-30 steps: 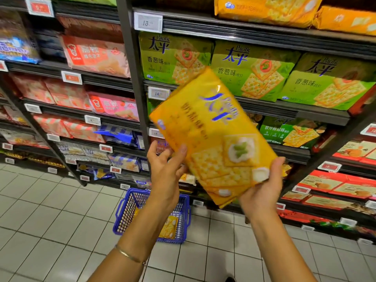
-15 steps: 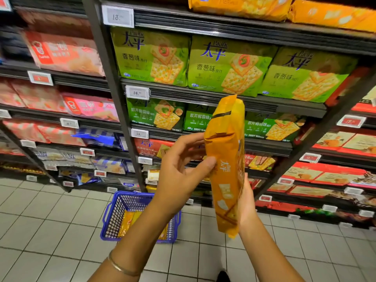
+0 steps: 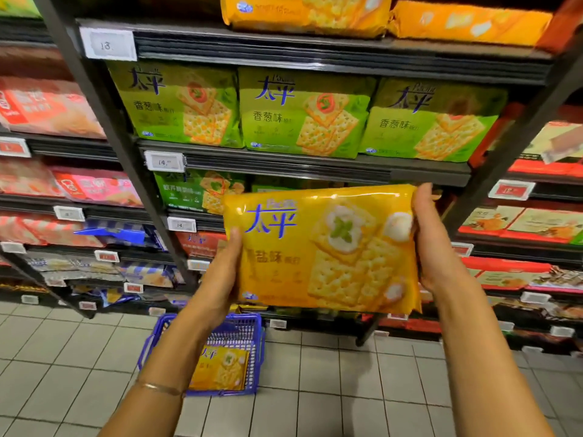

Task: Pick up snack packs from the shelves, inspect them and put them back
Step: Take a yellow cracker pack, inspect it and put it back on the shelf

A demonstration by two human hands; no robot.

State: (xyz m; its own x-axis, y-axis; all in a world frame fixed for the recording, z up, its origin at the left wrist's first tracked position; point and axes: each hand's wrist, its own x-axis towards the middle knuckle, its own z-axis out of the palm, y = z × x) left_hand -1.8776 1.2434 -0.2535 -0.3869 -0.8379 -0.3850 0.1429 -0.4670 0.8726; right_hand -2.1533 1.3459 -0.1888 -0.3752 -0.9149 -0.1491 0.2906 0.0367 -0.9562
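I hold a yellow cracker pack (image 3: 318, 250) level in front of the shelves, its printed front facing me. My left hand (image 3: 220, 279) grips its left edge, thumb on the front. My right hand (image 3: 437, 244) grips its right edge, fingers wrapped behind. More yellow packs (image 3: 303, 11) lie on the top shelf above. Three green cracker packs (image 3: 303, 111) stand on the shelf (image 3: 315, 167) just above the held pack.
A blue shopping basket (image 3: 252, 351) stands on the tiled floor below my left arm, with a yellow pack (image 3: 220, 367) inside. Pink and red packs (image 3: 50, 105) fill the left shelves, red boxes (image 3: 520, 222) the right. A dark upright post (image 3: 126, 171) divides the shelving.
The pack was edge-on and upright half a second ago; now it is turned flat with its front toward me, held by both hands at its ends. The view has tilted upward.
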